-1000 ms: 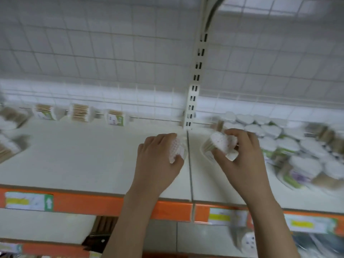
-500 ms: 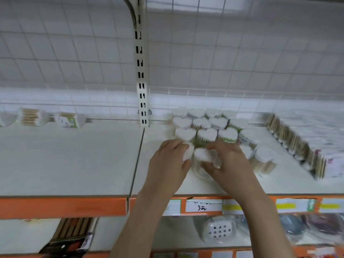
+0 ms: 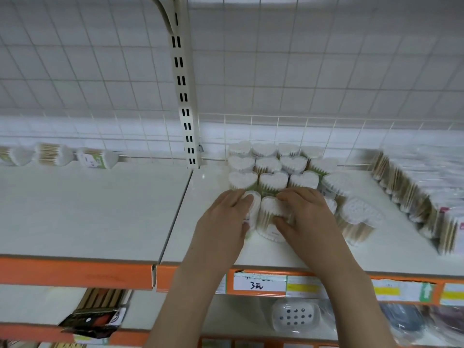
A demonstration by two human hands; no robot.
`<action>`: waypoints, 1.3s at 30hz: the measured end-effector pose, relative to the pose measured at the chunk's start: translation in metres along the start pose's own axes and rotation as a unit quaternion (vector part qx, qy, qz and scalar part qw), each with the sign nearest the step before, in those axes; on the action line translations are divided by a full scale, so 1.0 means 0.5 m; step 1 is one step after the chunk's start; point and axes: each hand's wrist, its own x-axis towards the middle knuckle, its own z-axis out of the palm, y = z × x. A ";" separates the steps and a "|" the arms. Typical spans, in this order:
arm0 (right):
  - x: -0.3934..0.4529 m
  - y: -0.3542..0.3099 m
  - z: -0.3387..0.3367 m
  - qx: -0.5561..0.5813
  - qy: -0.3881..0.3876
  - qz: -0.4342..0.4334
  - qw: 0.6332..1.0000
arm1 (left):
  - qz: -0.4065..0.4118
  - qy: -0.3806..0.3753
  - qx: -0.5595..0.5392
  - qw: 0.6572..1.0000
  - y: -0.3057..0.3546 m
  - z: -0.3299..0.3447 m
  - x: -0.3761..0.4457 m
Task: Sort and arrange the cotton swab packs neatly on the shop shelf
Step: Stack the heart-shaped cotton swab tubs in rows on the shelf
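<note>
Heart-shaped clear packs of cotton swabs (image 3: 272, 169) stand upright in rows at the back of the white shelf (image 3: 211, 247). My left hand (image 3: 221, 229) grips one upright pack (image 3: 253, 207) at the front of the rows. Beside it, touching, stands another pack (image 3: 272, 217), which my right hand (image 3: 308, 217) grips with fingers over its top and thumb on its front. Both packs rest on the shelf just in front of the rows.
Loose packs (image 3: 359, 219) lean to the right of my hands, and a long row of flat swab packs (image 3: 411, 194) runs along the right. Three packs (image 3: 98, 158) lie at the back of the left shelf section. A slotted upright post (image 3: 185, 116) divides the sections. Orange price rail (image 3: 75, 272) edges the front.
My view has swung right from the left shelf section. Both hands carried their packs to the right and set them down in front of the rows of heart-shaped packs.
</note>
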 end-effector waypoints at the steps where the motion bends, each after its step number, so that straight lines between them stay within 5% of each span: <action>1: 0.000 0.002 0.000 0.001 0.001 0.000 1.000 | -0.005 0.002 0.003 1.000 0.003 0.004 0.001; 23: 0.018 -0.083 0.012 0.066 0.022 -0.024 0.997 | -0.087 0.013 0.021 0.996 -0.042 -0.016 -0.036; 39: 0.113 -0.394 0.210 0.051 0.002 -0.062 0.997 | -0.136 0.014 0.046 0.990 -0.384 -0.178 -0.127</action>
